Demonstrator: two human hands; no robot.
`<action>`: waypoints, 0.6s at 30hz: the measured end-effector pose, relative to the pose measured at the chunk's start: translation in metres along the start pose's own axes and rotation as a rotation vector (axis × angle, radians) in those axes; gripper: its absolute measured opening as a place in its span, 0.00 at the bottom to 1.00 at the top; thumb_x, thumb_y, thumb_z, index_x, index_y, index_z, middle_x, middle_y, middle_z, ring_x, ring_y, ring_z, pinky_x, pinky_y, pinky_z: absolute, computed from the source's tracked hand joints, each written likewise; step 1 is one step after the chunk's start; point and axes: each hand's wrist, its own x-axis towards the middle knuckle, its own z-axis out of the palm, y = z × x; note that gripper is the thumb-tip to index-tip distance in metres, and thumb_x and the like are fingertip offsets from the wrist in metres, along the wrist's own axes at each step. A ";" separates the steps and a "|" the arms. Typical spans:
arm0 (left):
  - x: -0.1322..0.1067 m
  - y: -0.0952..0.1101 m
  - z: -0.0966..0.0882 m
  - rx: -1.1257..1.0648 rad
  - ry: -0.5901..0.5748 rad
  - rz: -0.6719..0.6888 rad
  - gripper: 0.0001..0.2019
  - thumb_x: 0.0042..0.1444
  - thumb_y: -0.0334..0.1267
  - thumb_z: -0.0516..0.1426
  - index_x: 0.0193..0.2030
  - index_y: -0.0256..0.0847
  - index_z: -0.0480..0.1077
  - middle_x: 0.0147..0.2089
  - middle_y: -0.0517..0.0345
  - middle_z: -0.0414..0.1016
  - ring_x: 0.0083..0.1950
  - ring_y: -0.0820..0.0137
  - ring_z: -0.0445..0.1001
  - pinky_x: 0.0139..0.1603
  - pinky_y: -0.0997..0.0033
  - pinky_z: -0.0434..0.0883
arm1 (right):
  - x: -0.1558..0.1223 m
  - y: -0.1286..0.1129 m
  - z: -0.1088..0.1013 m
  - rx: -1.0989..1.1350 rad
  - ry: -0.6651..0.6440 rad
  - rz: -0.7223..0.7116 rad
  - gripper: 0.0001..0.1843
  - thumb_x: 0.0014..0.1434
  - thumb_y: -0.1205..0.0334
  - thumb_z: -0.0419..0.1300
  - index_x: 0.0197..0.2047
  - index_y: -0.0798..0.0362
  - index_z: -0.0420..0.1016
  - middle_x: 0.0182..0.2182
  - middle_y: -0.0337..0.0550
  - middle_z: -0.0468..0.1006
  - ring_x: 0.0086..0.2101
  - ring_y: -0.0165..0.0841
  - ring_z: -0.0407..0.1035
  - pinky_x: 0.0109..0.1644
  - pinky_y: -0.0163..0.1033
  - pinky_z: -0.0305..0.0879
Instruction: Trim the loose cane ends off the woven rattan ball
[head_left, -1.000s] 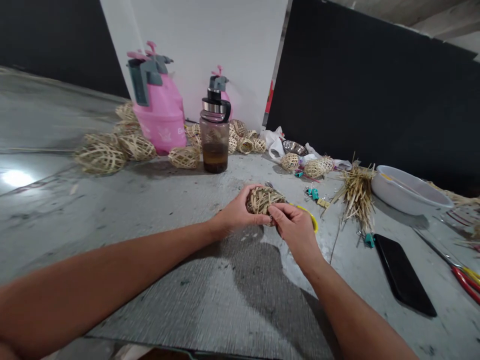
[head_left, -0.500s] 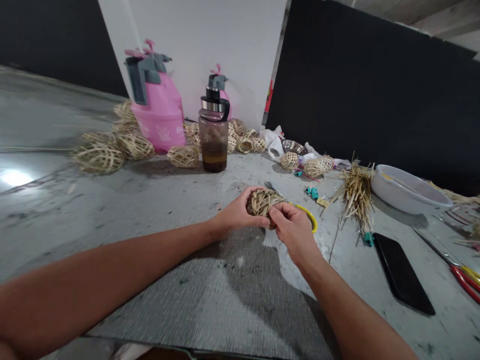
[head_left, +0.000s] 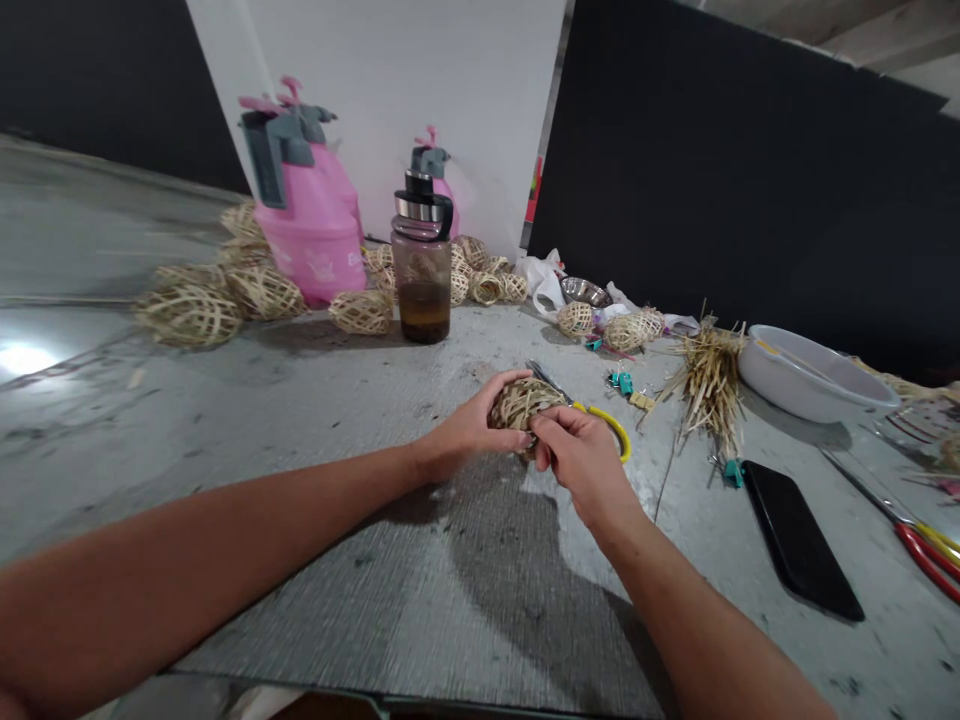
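Observation:
A small woven bamboo ball [head_left: 519, 401] of pale strips is held low over the grey table. My left hand [head_left: 480, 420] wraps round its left side, the thumb along the near face. From the right, my right hand [head_left: 581, 450] has its fingers pinched at the ball's near right side; whether a single strip lies between the fingertips I cannot make out. Just behind my right hand lie yellow-handled scissors [head_left: 611, 425], their blades pointing away to the left. The side of the ball under my fingers is hidden.
A black phone [head_left: 801, 540], red-and-yellow-handled scissors [head_left: 926, 545], a bundle of bamboo strips [head_left: 711, 385], teal binder clips [head_left: 621, 382] and a white basin [head_left: 802, 385] lie to the right. Further back stand a drink bottle [head_left: 424, 285], a pink sprayer [head_left: 311, 220] and several woven balls [head_left: 187, 310].
My right fingers have shifted slightly on the ball, and more of the scissors shows behind it. The whole view has drifted a little to the left. Both hands keep their hold.

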 end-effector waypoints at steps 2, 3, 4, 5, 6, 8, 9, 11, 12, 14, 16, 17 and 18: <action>0.000 0.003 0.001 0.021 -0.014 0.018 0.42 0.47 0.42 0.71 0.70 0.53 0.64 0.65 0.50 0.76 0.66 0.50 0.74 0.64 0.54 0.70 | 0.001 0.001 0.000 -0.020 0.003 0.002 0.13 0.52 0.53 0.61 0.20 0.49 0.71 0.11 0.29 0.66 0.15 0.24 0.51 0.21 0.34 0.43; 0.000 0.005 0.001 0.033 -0.019 0.024 0.42 0.48 0.42 0.70 0.71 0.52 0.64 0.65 0.50 0.76 0.66 0.50 0.74 0.65 0.53 0.70 | 0.001 0.002 0.000 -0.026 0.005 0.000 0.13 0.52 0.54 0.61 0.20 0.49 0.71 0.11 0.30 0.66 0.15 0.24 0.52 0.21 0.34 0.44; -0.001 0.006 0.001 0.048 -0.021 0.029 0.43 0.48 0.43 0.70 0.72 0.51 0.64 0.65 0.49 0.76 0.66 0.49 0.74 0.65 0.53 0.70 | 0.001 0.002 0.001 -0.026 0.008 -0.005 0.13 0.52 0.54 0.61 0.20 0.49 0.71 0.12 0.30 0.67 0.15 0.24 0.53 0.21 0.33 0.44; -0.001 0.008 0.001 0.064 -0.017 0.033 0.43 0.48 0.44 0.70 0.72 0.49 0.63 0.65 0.48 0.76 0.66 0.49 0.74 0.66 0.53 0.70 | 0.001 0.002 0.001 -0.024 0.010 -0.009 0.13 0.52 0.55 0.61 0.20 0.50 0.72 0.12 0.30 0.67 0.15 0.24 0.53 0.21 0.33 0.45; -0.002 0.009 0.001 0.084 -0.010 0.034 0.43 0.49 0.44 0.70 0.73 0.48 0.63 0.66 0.47 0.75 0.66 0.49 0.73 0.66 0.52 0.69 | 0.000 0.001 0.001 -0.019 0.011 -0.010 0.13 0.52 0.55 0.61 0.20 0.50 0.72 0.11 0.30 0.68 0.15 0.24 0.53 0.21 0.33 0.45; -0.002 0.009 0.001 0.125 0.008 0.033 0.44 0.49 0.46 0.69 0.73 0.47 0.62 0.66 0.46 0.75 0.66 0.48 0.73 0.67 0.50 0.68 | 0.000 0.000 0.002 -0.008 0.013 -0.004 0.12 0.52 0.56 0.61 0.21 0.50 0.73 0.11 0.30 0.68 0.15 0.24 0.53 0.21 0.32 0.45; -0.003 0.009 0.001 0.142 0.016 0.034 0.44 0.49 0.47 0.68 0.74 0.46 0.62 0.66 0.46 0.75 0.67 0.47 0.72 0.68 0.49 0.68 | -0.001 0.000 0.003 -0.003 0.013 0.002 0.12 0.52 0.56 0.61 0.21 0.50 0.74 0.11 0.30 0.68 0.15 0.24 0.53 0.21 0.32 0.46; -0.003 0.008 0.001 0.184 0.034 0.044 0.44 0.50 0.49 0.67 0.74 0.45 0.62 0.67 0.45 0.74 0.68 0.45 0.71 0.70 0.47 0.66 | -0.001 -0.001 0.003 0.007 0.015 0.013 0.11 0.52 0.56 0.61 0.22 0.50 0.75 0.11 0.30 0.67 0.15 0.24 0.53 0.21 0.32 0.46; -0.003 0.007 0.001 0.212 0.050 0.055 0.44 0.50 0.50 0.66 0.74 0.45 0.62 0.68 0.44 0.73 0.69 0.44 0.69 0.72 0.45 0.64 | -0.002 -0.002 0.004 0.014 0.015 0.014 0.11 0.52 0.56 0.61 0.22 0.50 0.75 0.11 0.30 0.67 0.15 0.24 0.53 0.21 0.32 0.46; -0.003 0.008 0.002 0.284 0.090 0.088 0.42 0.51 0.51 0.64 0.73 0.42 0.64 0.72 0.42 0.69 0.72 0.42 0.65 0.75 0.43 0.59 | -0.003 -0.003 0.004 0.020 0.017 0.007 0.11 0.52 0.55 0.62 0.22 0.50 0.75 0.11 0.29 0.67 0.15 0.24 0.53 0.22 0.32 0.46; -0.004 0.009 0.004 0.349 0.116 0.118 0.41 0.52 0.52 0.62 0.72 0.42 0.65 0.75 0.42 0.65 0.73 0.42 0.62 0.77 0.41 0.56 | -0.003 -0.004 0.005 0.014 0.027 -0.005 0.12 0.51 0.55 0.61 0.21 0.50 0.75 0.11 0.30 0.67 0.15 0.24 0.53 0.22 0.33 0.46; -0.005 0.011 0.005 0.369 0.116 0.123 0.40 0.53 0.52 0.62 0.72 0.41 0.64 0.75 0.42 0.64 0.74 0.42 0.62 0.77 0.41 0.55 | -0.003 -0.004 0.005 0.008 0.033 -0.006 0.11 0.51 0.55 0.61 0.20 0.50 0.75 0.11 0.30 0.67 0.15 0.24 0.53 0.22 0.33 0.45; -0.006 0.012 0.005 0.380 0.108 0.119 0.40 0.54 0.52 0.61 0.73 0.41 0.64 0.75 0.42 0.64 0.74 0.42 0.62 0.77 0.41 0.55 | -0.003 -0.004 0.005 0.002 0.039 -0.004 0.11 0.50 0.55 0.61 0.20 0.50 0.75 0.10 0.30 0.67 0.15 0.24 0.52 0.22 0.34 0.45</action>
